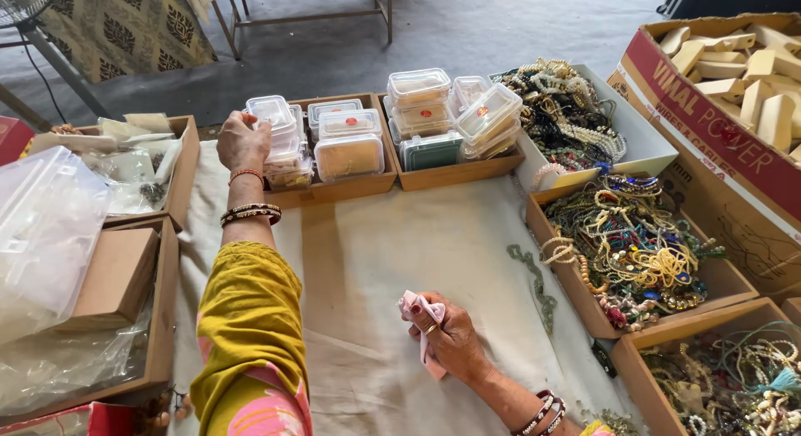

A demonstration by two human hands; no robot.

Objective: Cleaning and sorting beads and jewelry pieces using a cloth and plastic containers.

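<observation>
A pale cloth covers the table (375, 261), which is ringed by trays and boxes. Far right stands a large cardboard box (717, 144) holding pale wooden blocks (751, 69); below it, wooden trays (584, 302) brim with tangled bead necklaces (634, 244), and a white tray (642, 144) behind carries more strings. On the left, wooden boxes hold clear plastic bags (42, 227) and a brown carton (117, 277). Along the far edge two shallow wooden trays (350, 188) carry stacks of small clear lidded containers (417, 90). The left arm, in a mustard-yellow sleeve with bangles at the wrist, stretches straight forward across the table, the left hand (241, 140) raised with its back to the camera, its grip closed on the corner of a clear plastic container (274, 112) that tops the leftmost stack. The right forearm comes in from the lower edge, bent inward, with beaded bracelets at the wrist; the right hand (450, 336) rests low on the cloth, knuckles up, fingers curled in a narrow grip around a small pink cloth (415, 304), whose ends stick out above and below the fist. A loose strand of greenish beads (534, 277) lies on the cloth just right of that hand.
</observation>
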